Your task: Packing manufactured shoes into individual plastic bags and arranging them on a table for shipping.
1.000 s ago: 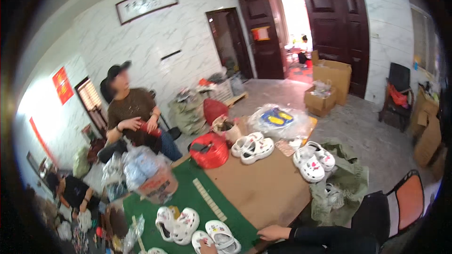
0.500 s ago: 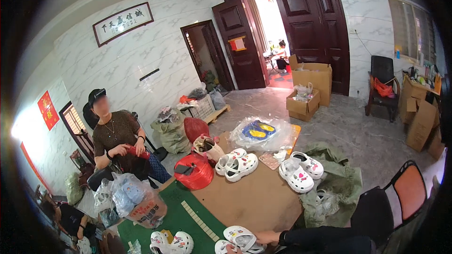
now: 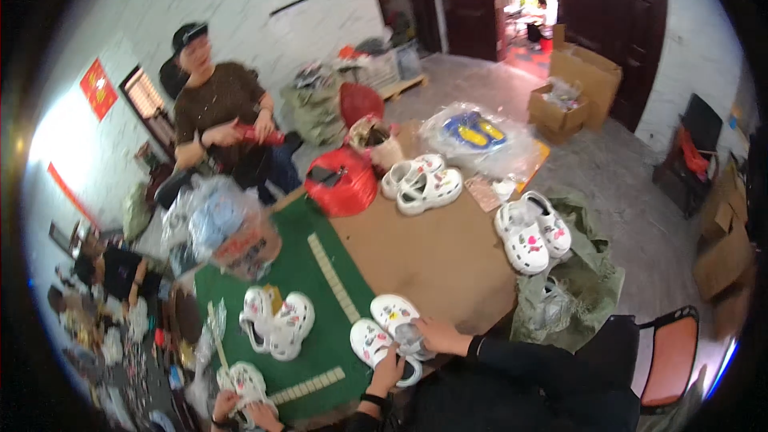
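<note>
Holding a pair of white clogs (image 3: 390,330) with little coloured charms on them, down at the near edge of the table (image 3: 440,260), right where the brown cardboard sheet meets the green mat (image 3: 316,328). Right hand (image 3: 438,334) laid on the clog nearer the cardboard, fingers wrapped over its heel end. Left hand (image 3: 390,371) cupped under the other clog's near end, fingers curled up against the sole. Both sleeves dark, coming in from the bottom edge.

Further left on the green mat, another white pair (image 3: 278,322), lying loose and untouched. Below that, at the table's near-left corner, somebody else's hands (image 3: 240,412) on one more white clog (image 3: 242,384). Strips of pale tiles (image 3: 334,276) running across the mat.

Out on the cardboard, a white pair (image 3: 422,182) near the far side and another (image 3: 534,232) hanging over the right edge, above a heap of green cloth (image 3: 588,272). Red plastic bag (image 3: 342,184) sitting by the far corner, clear bags stuffed with stuff (image 3: 220,224) on the left.

Across the table, a person in a brown shirt and dark cap (image 3: 220,116), seated, holding something red. Cardboard boxes (image 3: 580,80) on the floor by the dark doors, red chair (image 3: 668,352) at the right.
</note>
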`<state>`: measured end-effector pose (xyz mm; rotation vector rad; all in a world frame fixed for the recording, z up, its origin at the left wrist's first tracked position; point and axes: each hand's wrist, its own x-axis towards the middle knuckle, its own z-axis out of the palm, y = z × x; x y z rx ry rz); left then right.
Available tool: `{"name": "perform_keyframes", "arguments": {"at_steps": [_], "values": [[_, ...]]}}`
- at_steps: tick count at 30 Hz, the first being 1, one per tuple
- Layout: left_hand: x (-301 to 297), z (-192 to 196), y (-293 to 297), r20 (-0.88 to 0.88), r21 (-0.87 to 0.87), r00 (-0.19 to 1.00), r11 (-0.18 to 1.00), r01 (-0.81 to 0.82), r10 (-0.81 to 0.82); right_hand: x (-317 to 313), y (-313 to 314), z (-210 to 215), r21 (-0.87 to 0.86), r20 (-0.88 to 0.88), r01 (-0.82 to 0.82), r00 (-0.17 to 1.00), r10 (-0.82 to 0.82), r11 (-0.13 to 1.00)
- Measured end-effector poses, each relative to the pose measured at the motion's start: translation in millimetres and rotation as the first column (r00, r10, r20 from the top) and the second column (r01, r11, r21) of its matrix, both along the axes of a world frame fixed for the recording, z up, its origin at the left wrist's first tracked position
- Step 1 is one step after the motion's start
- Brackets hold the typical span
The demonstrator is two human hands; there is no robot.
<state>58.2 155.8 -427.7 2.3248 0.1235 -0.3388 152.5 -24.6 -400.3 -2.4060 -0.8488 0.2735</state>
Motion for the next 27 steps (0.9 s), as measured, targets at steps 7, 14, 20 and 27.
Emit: {"name": "perform_keyframes", "arguments": {"at_steps": [7,14,20,27], "values": [[-26.4,7.8,-8.1,-0.105,-0.073,0.953,0.958,0.278,-0.284,3.6,11.2,-28.1,-0.17,0.056,-0.107,0.991,0.118,0.98],[-28.9,-32.6,-28.9,-0.191,0.318,0.939,0.886,0.336,-0.287,3.5,30.9,-37.4,-0.259,0.237,-0.035,0.967,0.099,0.965],[-25.1,-37.5,-30.4,-0.124,0.505,0.92,0.774,0.382,-0.373,5.7,37.2,-27.3,-0.166,-0.019,0.049,0.998,-0.053,0.985],[-41.6,-93.8,-18.0,-0.167,0.53,0.898,0.731,0.431,-0.408,-4.8,26.4,-7.8,0.106,-0.377,-0.035,0.923,0.072,0.994]]}}
